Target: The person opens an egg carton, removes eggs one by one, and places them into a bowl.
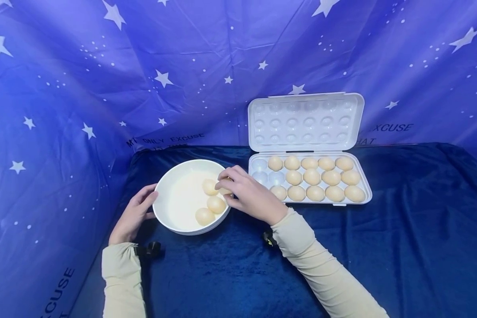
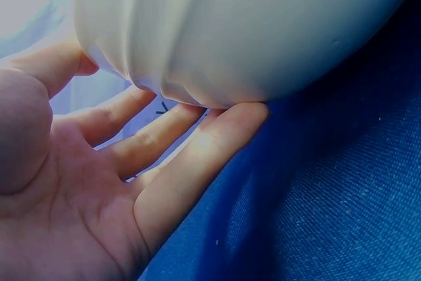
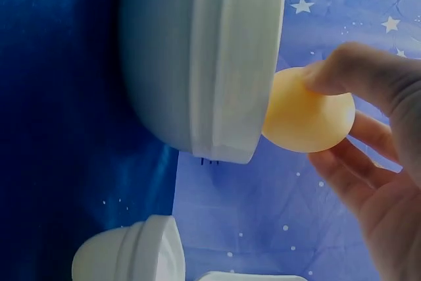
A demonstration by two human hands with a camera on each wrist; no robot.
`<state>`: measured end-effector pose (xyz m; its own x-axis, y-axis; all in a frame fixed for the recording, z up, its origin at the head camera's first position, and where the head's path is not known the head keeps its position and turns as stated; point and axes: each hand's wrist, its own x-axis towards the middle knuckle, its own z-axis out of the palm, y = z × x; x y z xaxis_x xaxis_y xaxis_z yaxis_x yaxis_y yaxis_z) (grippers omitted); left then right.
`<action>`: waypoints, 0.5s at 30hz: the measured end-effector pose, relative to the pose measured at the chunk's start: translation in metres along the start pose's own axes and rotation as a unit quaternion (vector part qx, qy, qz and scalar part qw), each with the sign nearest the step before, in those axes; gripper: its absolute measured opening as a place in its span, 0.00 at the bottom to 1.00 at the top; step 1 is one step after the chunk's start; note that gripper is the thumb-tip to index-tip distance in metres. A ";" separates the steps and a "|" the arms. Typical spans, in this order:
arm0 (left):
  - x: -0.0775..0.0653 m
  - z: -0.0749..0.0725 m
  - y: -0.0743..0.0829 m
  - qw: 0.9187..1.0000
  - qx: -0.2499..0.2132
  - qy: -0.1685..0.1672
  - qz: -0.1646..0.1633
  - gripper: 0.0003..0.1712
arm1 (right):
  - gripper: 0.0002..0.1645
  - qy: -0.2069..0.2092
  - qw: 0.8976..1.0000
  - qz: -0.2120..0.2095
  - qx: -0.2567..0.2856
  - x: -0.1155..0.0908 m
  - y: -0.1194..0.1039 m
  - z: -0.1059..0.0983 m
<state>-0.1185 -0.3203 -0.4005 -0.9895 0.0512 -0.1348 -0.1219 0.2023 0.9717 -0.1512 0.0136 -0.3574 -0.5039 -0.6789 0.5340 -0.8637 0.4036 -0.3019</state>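
Observation:
A white bowl point(image 1: 175, 176) stands on the dark blue cloth, with three light brown eggs point(image 1: 205, 216) inside toward its right. My left hand point(image 1: 137, 212) holds the bowl's left side, thumb at the rim and fingers under the outer wall, as the left wrist view shows. At the opposite rim, my right hand point(image 1: 244, 190) pinches another egg point(image 3: 309, 113) between thumb and fingers. That egg overlaps the bowl's rim in the right wrist view. The head view shows it mostly hidden behind the fingers.
Right of the bowl lies an open white egg carton point(image 1: 363, 194) holding several eggs in rows. Its lid point(image 1: 306, 115) stands raised at the back. A few bare cups point(image 1: 259, 177) show at the left end. A starry blue-purple curtain point(image 1: 206, 88) hangs behind and at the left.

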 end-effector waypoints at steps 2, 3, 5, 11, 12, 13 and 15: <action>0.000 0.001 0.000 1.000 0.001 0.000 -0.001 0.31 | 0.15 -0.002 1.000 0.002 0.002 0.000 0.000 0.002; 0.000 0.001 0.000 1.000 0.002 0.001 -0.002 0.31 | 0.15 -0.003 1.000 0.001 0.002 0.000 0.000 0.003; 0.000 0.001 0.000 1.000 0.003 0.002 -0.003 0.31 | 0.15 -0.009 1.000 0.000 0.006 0.000 0.000 0.005; 0.000 0.001 0.000 1.000 0.006 0.003 -0.001 0.31 | 0.15 -0.037 0.999 0.001 0.004 0.001 -0.001 0.012; 0.000 0.001 0.000 1.000 0.005 0.003 -0.001 0.31 | 0.14 -0.041 0.999 0.006 0.004 0.001 -0.001 0.013; 0.000 0.001 0.000 1.000 0.004 0.003 0.000 0.31 | 0.14 -0.044 0.999 0.013 0.005 0.001 -0.001 0.013; 0.000 0.001 -0.001 1.000 0.002 0.003 -0.001 0.31 | 0.14 -0.052 0.998 0.031 0.010 0.001 -0.002 0.013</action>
<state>-0.1185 -0.3194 -0.4013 -0.9898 0.0458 -0.1352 -0.1230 0.2067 0.9706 -0.1506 0.0039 -0.3669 -0.5538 -0.7133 0.4295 -0.8303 0.4347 -0.3487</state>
